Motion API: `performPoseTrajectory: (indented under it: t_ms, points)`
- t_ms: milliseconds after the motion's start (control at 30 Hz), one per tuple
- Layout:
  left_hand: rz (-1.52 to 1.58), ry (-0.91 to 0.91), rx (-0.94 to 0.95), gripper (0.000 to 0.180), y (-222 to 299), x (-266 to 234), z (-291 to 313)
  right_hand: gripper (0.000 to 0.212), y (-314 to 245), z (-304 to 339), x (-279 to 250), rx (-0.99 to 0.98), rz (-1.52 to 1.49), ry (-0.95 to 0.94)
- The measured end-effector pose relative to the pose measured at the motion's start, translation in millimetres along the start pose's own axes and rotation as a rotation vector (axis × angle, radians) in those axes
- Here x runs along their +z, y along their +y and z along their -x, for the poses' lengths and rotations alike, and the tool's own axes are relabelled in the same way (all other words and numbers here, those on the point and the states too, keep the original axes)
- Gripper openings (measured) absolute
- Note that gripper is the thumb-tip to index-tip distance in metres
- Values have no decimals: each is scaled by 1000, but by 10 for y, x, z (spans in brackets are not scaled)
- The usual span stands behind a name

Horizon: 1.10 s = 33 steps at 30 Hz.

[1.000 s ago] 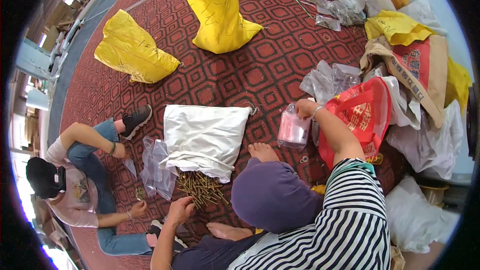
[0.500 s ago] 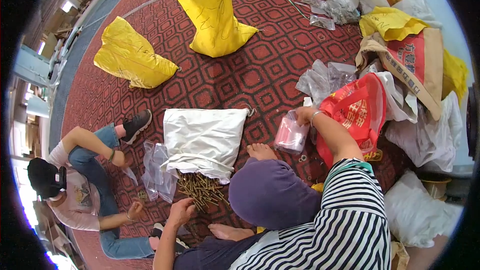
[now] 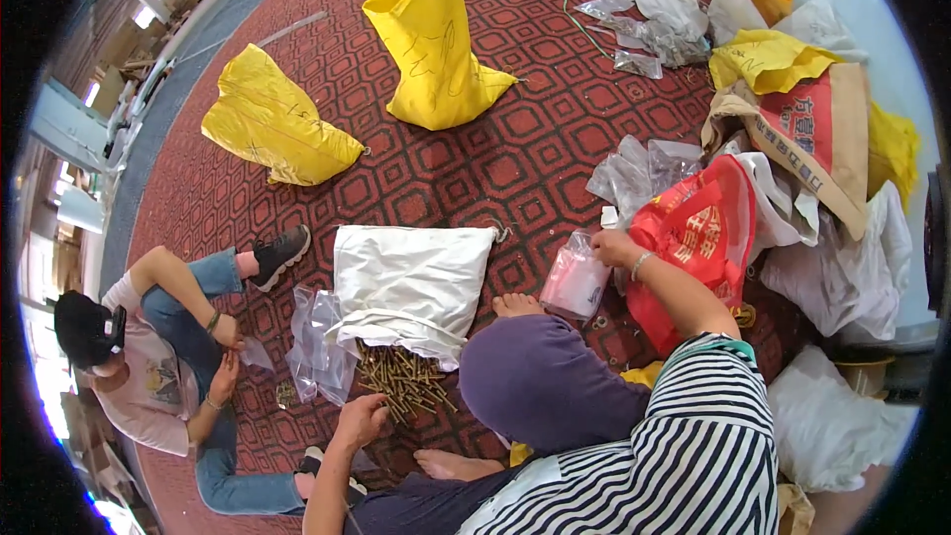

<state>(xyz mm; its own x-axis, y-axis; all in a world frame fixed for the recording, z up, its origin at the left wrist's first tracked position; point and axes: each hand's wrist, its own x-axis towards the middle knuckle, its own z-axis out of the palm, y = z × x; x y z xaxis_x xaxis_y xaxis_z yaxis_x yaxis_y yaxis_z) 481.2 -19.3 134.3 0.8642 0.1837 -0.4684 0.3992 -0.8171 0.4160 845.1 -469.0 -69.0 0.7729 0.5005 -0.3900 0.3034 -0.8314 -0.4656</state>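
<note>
My right hand (image 3: 616,248) grips the top edge of a small clear plastic bag (image 3: 575,283), which hangs just above the carpet beside a red plastic bag (image 3: 693,238). My left hand (image 3: 361,418) rests with curled fingers at the near edge of a pile of brass-coloured screws (image 3: 404,382). These screws spill from the mouth of a white sack (image 3: 406,282) lying on the red patterned carpet (image 3: 495,168). My bent knee in purple cloth (image 3: 540,386) lies between my two hands. A bare foot (image 3: 517,305) shows next to the sack.
Another person (image 3: 149,367) in jeans sits at the left, handling small clear bags (image 3: 317,347). Two yellow sacks (image 3: 277,124) (image 3: 431,40) lie farther out. Heaped at the right are white, yellow and brown sacks (image 3: 822,139) and clear bags (image 3: 634,173).
My right hand has lowered the clear bag a little toward the carpet and nearer my knee. My left hand stays at the screw pile.
</note>
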Motion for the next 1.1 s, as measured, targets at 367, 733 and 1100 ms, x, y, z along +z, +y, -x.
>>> performPoseTrajectory:
  t_ms: [367,733,1100]
  points:
    - [22,51,34,29,48,-88,419,19,-241,451,-4,80,-173,471]
    - [102,91,19,27,66,-266,1005,19,-1591,1392,-1114,-164,-163,672]
    - [1503,-196,105,47,147,-664,1947,7,-4720,2570,-1211,-1306,153,772]
